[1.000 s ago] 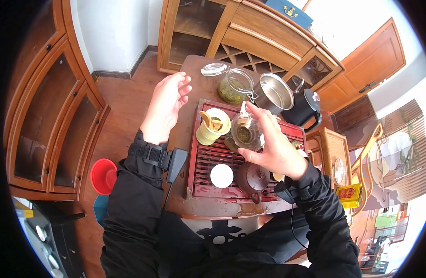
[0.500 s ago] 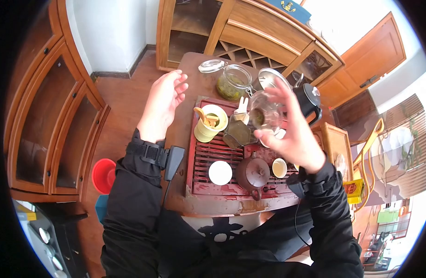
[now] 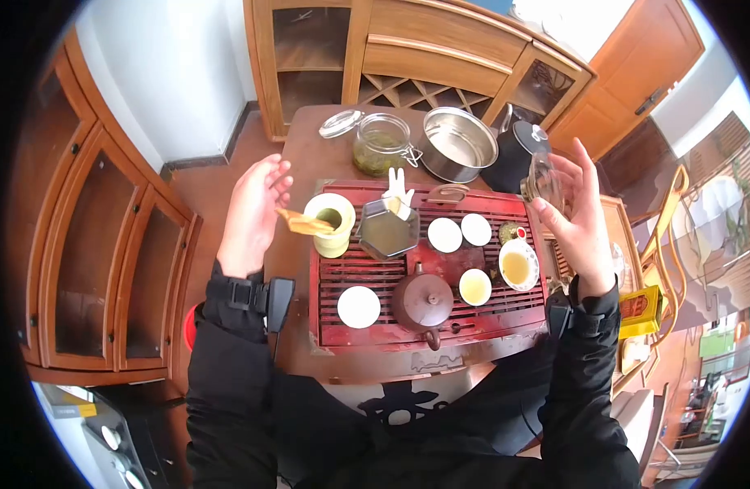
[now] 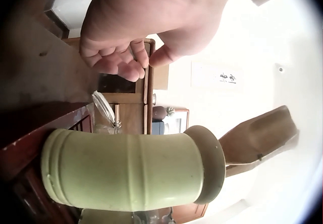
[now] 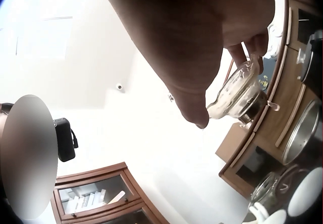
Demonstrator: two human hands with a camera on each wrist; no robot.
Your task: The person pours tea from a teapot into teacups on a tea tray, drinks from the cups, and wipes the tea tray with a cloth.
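Note:
My right hand (image 3: pixel 585 228), raised past the right side of the red slatted tea tray (image 3: pixel 391 337), holds a clear glass tea strainer (image 3: pixel 544 179) by its rim between thumb and fingers. In the right wrist view the strainer (image 5: pixel 237 90) tilts, its narrow filter end pointing down and right. My left hand (image 3: pixel 249 213) hovers left of the tray with relaxed, slightly bent fingers and nothing in it. Near it stands a pale green tool holder (image 3: pixel 334 240) with a wooden scoop (image 3: pixel 300 222) leaning out. Beside that is a glass pitcher (image 3: pixel 389 235).
On the tray sit a brown teapot (image 3: pixel 424 301), an upturned white cup (image 3: pixel 359 307), a tea-filled cup (image 3: pixel 475 288) and a bowl of tea (image 3: pixel 518 266). Behind are an open glass jar (image 3: pixel 381 148), a steel pot (image 3: pixel 459 147) and a black kettle (image 3: pixel 518 155).
My right hand has carried the strainer from above the pitcher rightward past the tray's edge. The pitcher and cups now show fully. My left hand stays loose and empty.

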